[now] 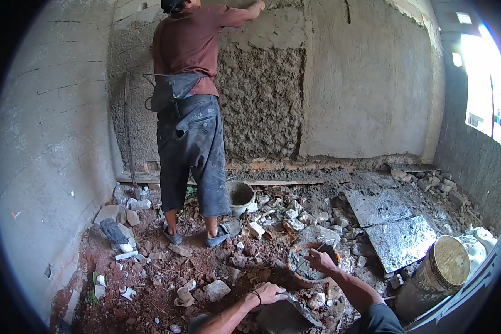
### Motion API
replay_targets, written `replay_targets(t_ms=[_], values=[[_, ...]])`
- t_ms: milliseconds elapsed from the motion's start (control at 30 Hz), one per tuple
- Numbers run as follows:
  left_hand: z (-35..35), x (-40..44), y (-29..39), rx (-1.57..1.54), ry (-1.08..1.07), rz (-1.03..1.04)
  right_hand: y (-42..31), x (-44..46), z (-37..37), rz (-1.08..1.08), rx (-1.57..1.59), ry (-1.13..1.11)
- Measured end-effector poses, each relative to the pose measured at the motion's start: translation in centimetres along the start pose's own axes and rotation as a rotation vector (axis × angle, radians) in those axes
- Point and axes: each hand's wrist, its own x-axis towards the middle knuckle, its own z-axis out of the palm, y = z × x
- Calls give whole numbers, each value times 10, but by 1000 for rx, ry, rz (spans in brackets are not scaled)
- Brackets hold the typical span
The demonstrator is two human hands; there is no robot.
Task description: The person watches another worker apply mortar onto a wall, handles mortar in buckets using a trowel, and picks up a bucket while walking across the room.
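My left hand (270, 293), with a dark band at its wrist, is closed on the upper edge of a grey, mortar-coated piece (286, 317) with a curved rim, cut off by the bottom of the view. Its full shape is hidden. My right hand (322, 263) is over the right side of a round bucket (296, 270) with orange showing on its cement-smeared rim. Grey mortar shows inside. The right fingers are curled; a thin line near them may be a handle, but what they hold is too small to make out.
A co-worker (189, 100) stands facing the wall, an arm raised to the plaster (273, 28). Broken blocks (217, 289) litter the red soil. A pale bucket (240, 197) stands behind. At right are mortar-wet boards (398, 239), a tall dirty bucket (434, 278) and white bags (479, 242).
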Motion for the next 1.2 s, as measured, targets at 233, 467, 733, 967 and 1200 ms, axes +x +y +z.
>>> replay_targets(t_ms=[233, 467, 733, 967, 1200], values=[[-2, -2, 3, 4, -1, -2, 0, 0, 1, 40, 7, -11], [4, -3, 0, 15, 96, 27, 5, 1, 3, 50, 52, -8], [13, 3, -11, 17, 104, 28, -6, -1, 0, 17, 81, 23], [9, 2, -7, 21, 95, 19, -4, 0, -1, -6, 16, 18], [-7, -4, 10, 29, -11, -40, 0, 1, 1, 19, 4, 0]])
